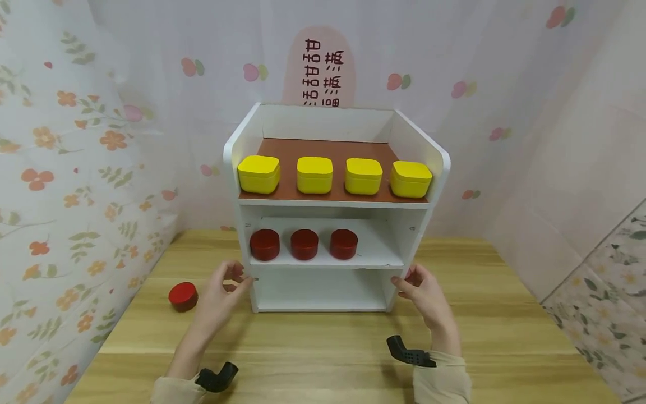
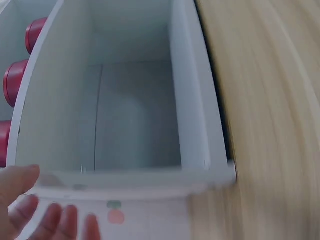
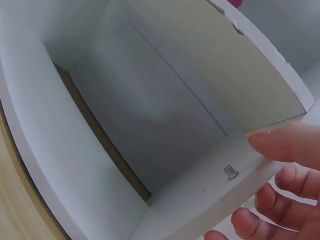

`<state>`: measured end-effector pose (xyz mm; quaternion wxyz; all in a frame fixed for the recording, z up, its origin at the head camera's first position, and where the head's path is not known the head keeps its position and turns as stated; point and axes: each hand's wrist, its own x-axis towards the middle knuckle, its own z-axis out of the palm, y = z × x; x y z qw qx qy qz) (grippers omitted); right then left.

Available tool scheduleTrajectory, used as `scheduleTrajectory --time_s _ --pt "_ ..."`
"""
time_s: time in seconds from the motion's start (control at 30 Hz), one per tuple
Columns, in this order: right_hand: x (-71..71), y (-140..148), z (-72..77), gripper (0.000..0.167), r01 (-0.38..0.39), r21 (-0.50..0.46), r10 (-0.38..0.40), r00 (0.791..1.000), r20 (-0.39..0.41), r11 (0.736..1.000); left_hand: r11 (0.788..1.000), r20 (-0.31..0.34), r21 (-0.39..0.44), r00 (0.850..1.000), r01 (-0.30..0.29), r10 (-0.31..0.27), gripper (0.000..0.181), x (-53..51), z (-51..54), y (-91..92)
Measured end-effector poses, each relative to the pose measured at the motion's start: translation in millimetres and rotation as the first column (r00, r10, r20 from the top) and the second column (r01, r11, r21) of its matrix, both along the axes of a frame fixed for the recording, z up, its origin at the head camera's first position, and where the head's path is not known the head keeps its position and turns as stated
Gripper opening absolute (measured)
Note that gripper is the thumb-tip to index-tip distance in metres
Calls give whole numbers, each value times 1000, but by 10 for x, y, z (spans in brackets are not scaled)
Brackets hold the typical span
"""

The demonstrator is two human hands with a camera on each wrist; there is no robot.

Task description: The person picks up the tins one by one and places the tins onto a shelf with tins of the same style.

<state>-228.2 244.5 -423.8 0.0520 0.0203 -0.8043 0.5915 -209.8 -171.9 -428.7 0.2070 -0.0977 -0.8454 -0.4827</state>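
Observation:
A white shelf unit (image 1: 327, 266) stands upright on the table, its open front towards me. Both hands flank its lower part. My left hand (image 1: 220, 294) holds the left side panel, thumb at the front edge and fingers on the outer side. At the right panel, my right hand (image 1: 423, 292) grips the edge, its thumb (image 3: 285, 144) on the inside and its fingers outside. Several yellow boxes (image 1: 315, 175) line the brown top shelf. Three dark red round tins (image 1: 304, 244) sit on the middle shelf, towards the left. The bottom compartment (image 2: 135, 115) holds nothing.
A single red round tin (image 1: 183, 296) lies on the wooden table (image 1: 313, 353), left of my left hand. A metal shelf peg (image 3: 230, 172) sticks out inside the right panel. Floral curtains (image 1: 101, 185) hang behind and at the sides.

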Motion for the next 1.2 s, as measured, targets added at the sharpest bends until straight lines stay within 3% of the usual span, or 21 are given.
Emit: scheduleTrajectory --time_s 0.07,0.17,0.33,0.63,0.8,1.0,1.2 --pt "1 0 5 26 -1 2 1 1000 -1 1000 995 -23 -101 1000 7 -10 30 28 3 -70" --pt "8 9 15 26 -5 -2 5 1000 -3 1000 968 -60 -250 998 8 -24 34 66 12 -204" --pt "8 23 16 27 -28 -32 27 999 -19 999 930 -38 -366 999 -2 -13 38 117 30 -479" --pt "5 73 4 25 -26 -49 24 999 -36 998 908 -38 -416 999 -40 26 42 126 -35 -848" --pt "39 57 -45 24 -18 -71 18 1000 -5 997 901 50 -434 998 -23 50 47 100 -97 -1016" --pt "42 36 -33 24 -11 -85 10 1000 -9 996 893 136 -449 990 27 39 50 25 -59 -1173" --pt "41 39 -17 23 5 -91 -5 1000 -7 996 884 232 -464 971 63 53 63 -30 -70 -1284"
